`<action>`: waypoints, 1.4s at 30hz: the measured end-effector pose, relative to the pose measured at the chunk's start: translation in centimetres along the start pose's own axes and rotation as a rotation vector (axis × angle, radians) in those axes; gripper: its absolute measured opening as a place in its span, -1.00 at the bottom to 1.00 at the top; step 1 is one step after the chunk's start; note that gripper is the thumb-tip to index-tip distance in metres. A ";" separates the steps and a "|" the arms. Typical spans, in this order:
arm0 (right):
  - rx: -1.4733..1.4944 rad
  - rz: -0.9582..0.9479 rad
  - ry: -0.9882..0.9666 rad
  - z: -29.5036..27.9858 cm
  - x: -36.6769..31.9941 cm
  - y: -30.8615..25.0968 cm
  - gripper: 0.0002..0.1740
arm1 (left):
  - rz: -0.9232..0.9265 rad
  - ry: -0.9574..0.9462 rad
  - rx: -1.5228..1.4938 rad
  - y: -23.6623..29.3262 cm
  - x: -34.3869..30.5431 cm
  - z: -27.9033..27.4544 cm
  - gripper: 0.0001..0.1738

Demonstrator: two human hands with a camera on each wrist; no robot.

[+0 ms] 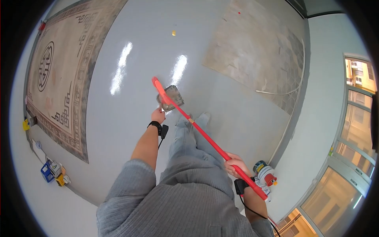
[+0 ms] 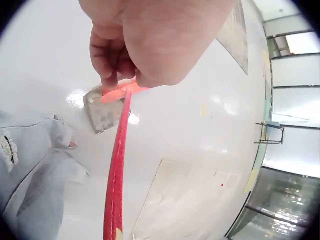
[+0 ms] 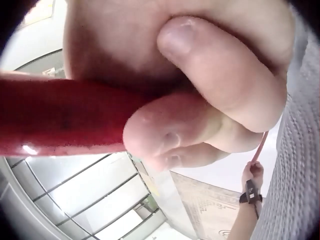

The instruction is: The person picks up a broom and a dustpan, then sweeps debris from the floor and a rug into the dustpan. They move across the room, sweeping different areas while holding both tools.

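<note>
We hold a red pole (image 1: 205, 136), our left hand (image 1: 158, 115) pinching its far end near a grey square pad (image 1: 172, 96), our right hand (image 1: 236, 164) curled tight around the shaft.

Floor (image 1: 130, 118): pale grey, glossy, two long streaks of glare (image 1: 121, 68) from overhead light. Left side: large beige rug (image 1: 59, 75) with dark key-pattern border and a round medallion. Upper right: tan mat (image 1: 256, 51), partly hexagon-patterned, a thin white cable (image 1: 292, 89) curving along its far edge. Small yellow scrap (image 1: 174, 32) on bare floor between the two. Blue and yellow blocks (image 1: 53, 172) near the rug's lower corner. Right: plain white wall (image 1: 327, 79), then tall grey-framed windows (image 1: 355, 130), daylight, buildings outside.
</note>
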State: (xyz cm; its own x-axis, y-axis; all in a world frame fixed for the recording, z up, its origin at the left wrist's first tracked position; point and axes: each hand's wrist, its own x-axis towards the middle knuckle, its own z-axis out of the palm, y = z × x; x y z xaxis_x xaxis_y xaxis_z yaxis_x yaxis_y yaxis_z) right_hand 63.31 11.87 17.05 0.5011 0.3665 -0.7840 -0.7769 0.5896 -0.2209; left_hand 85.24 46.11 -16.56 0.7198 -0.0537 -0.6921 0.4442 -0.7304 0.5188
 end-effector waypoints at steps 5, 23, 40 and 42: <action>-0.072 -0.061 -0.007 1.2 -3.8 -2.2 -0.29 | -0.108 0.145 -0.121 -0.3 -0.7 -1.2 -0.73; 0.607 -0.200 -0.168 -7.1 -1.8 -16.3 -0.55 | -0.335 0.437 -0.853 10.1 -4.3 -6.4 -0.67; -0.451 -0.273 0.032 0.1 16.7 -39.6 -0.87 | -0.207 0.495 -0.938 20.8 2.4 -10.6 -0.61; -0.522 -0.309 0.045 3.6 20.3 -42.9 -0.89 | -0.209 0.482 -0.963 21.4 4.7 -11.2 -0.62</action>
State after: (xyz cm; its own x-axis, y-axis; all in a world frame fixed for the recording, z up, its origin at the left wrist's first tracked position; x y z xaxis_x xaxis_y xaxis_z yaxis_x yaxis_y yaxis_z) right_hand 108.14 -3.40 12.65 0.7256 0.1968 -0.6594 -0.6880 0.2292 -0.6886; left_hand 104.08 37.89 -3.08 0.6218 0.4346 -0.6515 0.6609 0.1551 0.7342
